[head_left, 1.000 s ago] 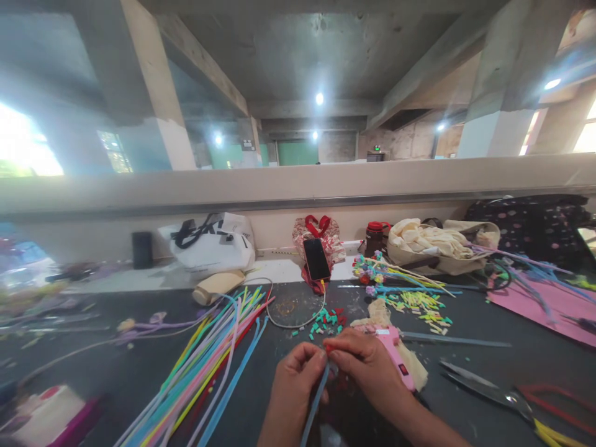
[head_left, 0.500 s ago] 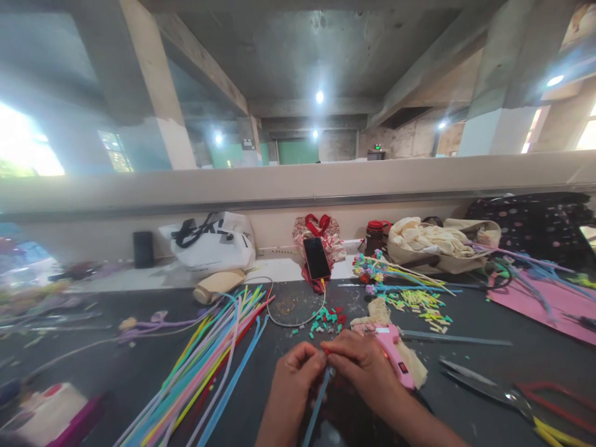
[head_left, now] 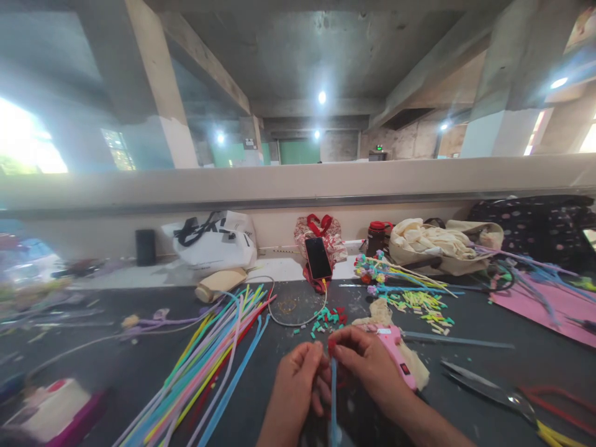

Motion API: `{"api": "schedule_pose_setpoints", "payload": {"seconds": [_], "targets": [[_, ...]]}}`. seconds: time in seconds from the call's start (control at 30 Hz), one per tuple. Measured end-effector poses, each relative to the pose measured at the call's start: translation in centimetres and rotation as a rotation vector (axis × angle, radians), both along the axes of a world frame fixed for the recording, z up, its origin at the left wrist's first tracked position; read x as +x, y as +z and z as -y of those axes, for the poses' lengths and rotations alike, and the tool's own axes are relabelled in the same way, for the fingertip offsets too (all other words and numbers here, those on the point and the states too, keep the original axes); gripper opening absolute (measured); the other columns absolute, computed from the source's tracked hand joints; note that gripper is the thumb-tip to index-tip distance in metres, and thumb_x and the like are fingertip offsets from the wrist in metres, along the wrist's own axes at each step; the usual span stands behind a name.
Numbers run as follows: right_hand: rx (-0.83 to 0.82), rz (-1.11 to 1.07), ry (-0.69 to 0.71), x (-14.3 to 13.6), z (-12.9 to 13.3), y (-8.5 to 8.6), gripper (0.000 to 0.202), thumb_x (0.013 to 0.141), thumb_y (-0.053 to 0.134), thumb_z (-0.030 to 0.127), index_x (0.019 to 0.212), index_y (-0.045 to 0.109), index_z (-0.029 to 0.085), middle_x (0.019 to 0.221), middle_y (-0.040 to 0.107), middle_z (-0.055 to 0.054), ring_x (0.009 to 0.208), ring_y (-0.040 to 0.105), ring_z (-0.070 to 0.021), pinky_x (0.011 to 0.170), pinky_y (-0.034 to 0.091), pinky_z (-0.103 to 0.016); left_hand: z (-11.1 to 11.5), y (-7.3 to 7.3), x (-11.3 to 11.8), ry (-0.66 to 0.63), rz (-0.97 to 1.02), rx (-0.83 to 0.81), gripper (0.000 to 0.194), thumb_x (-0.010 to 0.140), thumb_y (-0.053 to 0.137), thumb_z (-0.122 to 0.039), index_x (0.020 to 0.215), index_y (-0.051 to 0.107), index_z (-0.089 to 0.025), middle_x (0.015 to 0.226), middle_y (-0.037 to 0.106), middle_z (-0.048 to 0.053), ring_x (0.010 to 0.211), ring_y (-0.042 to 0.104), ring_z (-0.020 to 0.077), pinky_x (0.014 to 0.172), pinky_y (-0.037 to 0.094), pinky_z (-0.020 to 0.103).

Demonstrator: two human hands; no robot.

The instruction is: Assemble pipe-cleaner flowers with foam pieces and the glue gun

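My right hand (head_left: 361, 360) pinches a small red piece (head_left: 331, 347) at the top of a blue pipe cleaner (head_left: 334, 397), which hangs down toward me. Close beside it on the left is my left hand (head_left: 300, 375), its thumb and forefinger pressed together; whatever they may hold is hidden. Just beyond the hands lie short red and green pieces (head_left: 328, 318) in a loose pile. A pink glue gun (head_left: 395, 354) rests on a crumpled cloth (head_left: 416, 366) by my right hand.
Long pipe cleaners (head_left: 200, 372) in many colours lie in a bundle at left. Large scissors (head_left: 488, 388) lie at right, near short yellow pieces (head_left: 421, 301) and finished-looking flower stems (head_left: 372, 267). A phone (head_left: 318, 257) on a cable leans against a patterned bag (head_left: 335, 233).
The fingers of my two hands have moved slightly apart. The blue pipe cleaner has swung more upright and now stays with my right hand, with the red piece at its tip.
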State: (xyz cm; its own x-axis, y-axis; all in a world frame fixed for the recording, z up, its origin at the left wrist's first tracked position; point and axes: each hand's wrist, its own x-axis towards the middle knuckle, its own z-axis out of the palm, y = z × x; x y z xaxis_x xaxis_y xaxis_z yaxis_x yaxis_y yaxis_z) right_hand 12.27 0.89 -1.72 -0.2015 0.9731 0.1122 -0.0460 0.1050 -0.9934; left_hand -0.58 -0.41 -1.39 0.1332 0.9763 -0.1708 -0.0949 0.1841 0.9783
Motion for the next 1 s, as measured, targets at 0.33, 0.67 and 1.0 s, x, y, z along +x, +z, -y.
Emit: {"api": "schedule_pose_setpoints", "payload": {"seconds": [0.33, 0.67, 1.0], "targets": [[0.005, -0.019, -0.02, -0.1, 0.0, -0.4, 0.02, 0.067, 0.06, 0.032, 0.078, 0.058, 0.016, 0.067, 0.056, 0.001, 0.052, 0.051, -0.0096, 0.043, 0.041, -0.018, 0.0, 0.2, -0.2, 0.058, -0.147, 0.076, 0.026, 0.056, 0.064, -0.031, 0.074, 0.057, -0.014, 0.051, 0.059, -0.002, 0.045, 0.055, 0.0127, 0.043, 0.04, 0.021], [-0.021, -0.04, 0.166, 1.1, -0.3, 0.2, 0.036, 0.063, 0.063, 0.024, 0.098, 0.056, 0.02, 0.072, 0.056, 0.002, 0.053, 0.053, -0.0085, 0.042, 0.041, -0.017, 0.2, 0.7, -0.8, 0.031, -0.223, 0.239, 0.021, 0.063, 0.059, -0.03, 0.075, 0.067, -0.015, 0.072, 0.068, 0.005, 0.07, 0.06, 0.0193, 0.066, 0.043, 0.026], [0.0, -0.025, 0.215, 1.5, -0.4, 0.0, 0.018, 0.064, 0.064, 0.026, 0.077, 0.061, 0.015, 0.059, 0.057, 0.003, 0.043, 0.049, -0.0059, 0.04, 0.038, -0.016, 0.7, 1.2, -0.4, 0.01, -0.002, 0.002, 0.026, 0.054, 0.066, -0.034, 0.066, 0.065, -0.011, 0.053, 0.061, 0.002, 0.048, 0.051, 0.0122, 0.046, 0.038, 0.021]]}}
